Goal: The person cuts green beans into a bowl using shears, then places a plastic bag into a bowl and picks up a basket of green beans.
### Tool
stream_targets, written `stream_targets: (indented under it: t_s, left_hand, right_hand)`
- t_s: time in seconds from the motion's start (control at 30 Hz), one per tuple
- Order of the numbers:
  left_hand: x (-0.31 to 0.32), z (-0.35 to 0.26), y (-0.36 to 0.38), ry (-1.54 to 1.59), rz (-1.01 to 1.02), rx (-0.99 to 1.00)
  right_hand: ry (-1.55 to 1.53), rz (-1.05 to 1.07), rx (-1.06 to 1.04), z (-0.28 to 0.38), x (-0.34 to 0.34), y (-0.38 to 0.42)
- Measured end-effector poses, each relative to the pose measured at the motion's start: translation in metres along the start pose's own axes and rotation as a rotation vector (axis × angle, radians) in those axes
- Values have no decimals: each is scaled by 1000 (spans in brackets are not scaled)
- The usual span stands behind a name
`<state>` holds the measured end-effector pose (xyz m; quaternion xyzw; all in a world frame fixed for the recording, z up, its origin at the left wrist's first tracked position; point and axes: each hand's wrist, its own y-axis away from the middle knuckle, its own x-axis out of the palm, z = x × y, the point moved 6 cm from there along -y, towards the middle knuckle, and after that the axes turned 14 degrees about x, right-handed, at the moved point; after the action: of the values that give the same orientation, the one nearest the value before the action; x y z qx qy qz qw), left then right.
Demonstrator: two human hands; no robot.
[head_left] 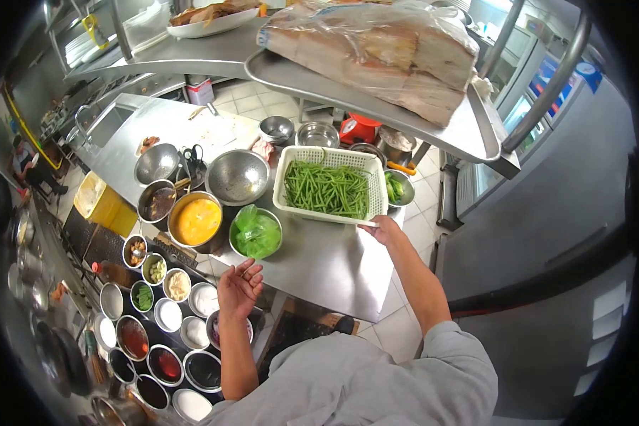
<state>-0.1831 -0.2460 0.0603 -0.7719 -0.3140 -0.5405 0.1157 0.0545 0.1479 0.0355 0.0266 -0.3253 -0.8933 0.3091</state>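
A white plastic basket (284,186) full of green beans (326,190) is on the steel table (319,263). At its near right corner, my right hand (385,231) has its fingers closed on the rim. My left hand (240,287) is raised palm up with the fingers apart, holding nothing. Just beyond it stands a metal bowl with a green plastic bag (256,233) in it. Left of that bowl is a pot of yellow-orange liquid (197,221), with a perforated metal bowl (238,177) behind.
Several seasoning containers (168,314) crowd the lower left. Above the table's far side, a shelf carries a tray (291,77) with plastic-wrapped slabs (376,53). A bowl of green vegetables (396,188) sits right of the basket. A person (27,165) sits far left.
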Motion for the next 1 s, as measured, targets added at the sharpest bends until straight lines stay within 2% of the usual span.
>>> stream_targets:
  t_s: [0.07, 0.13, 0.17, 0.2, 0.27, 0.33, 0.5, 0.57, 0.67, 0.8, 0.87, 1.0]
  left_hand:
    - [10, 6, 7, -21, 21, -27]
    - [20, 9, 10, -179, 74, 3]
    - [21, 12, 11, -263, 80, 1]
    - [30, 16, 12, -268, 91, -9]
    - [41, 27, 13, -399, 20, -12]
    - [46, 46, 8, -468, 44, -57]
    - [72, 96, 4, -569, 155, -102]
    - [75, 117, 9, -568, 214, -133]
    - [63, 164, 17, -660, 184, -183]
    - [91, 228, 52, -622, 376, -302]
    - [106, 258, 67, -726, 322, -352]
    - [115, 325, 80, -690, 337, -343]
  right_hand:
    - [-6, -31, 0, 7, 4, 33]
    - [-27, -50, -55, 16, 11, 73]
    - [-317, -10, -53, 4, 1, 83]
    - [-327, -19, -61, -6, 1, 95]
    - [-632, -143, 8, -38, -6, 123]
    - [-679, -220, -23, -67, 6, 154]
    - [-749, -321, -60, -109, -18, 215]
    - [-771, -358, -10, -144, -35, 235]
    - [-834, -400, 1, -184, -46, 273]
    - [-908, -452, 75, -245, -73, 312]
    - [-916, -460, 109, -258, -88, 324]
    - [-918, -514, 131, -279, -133, 348]
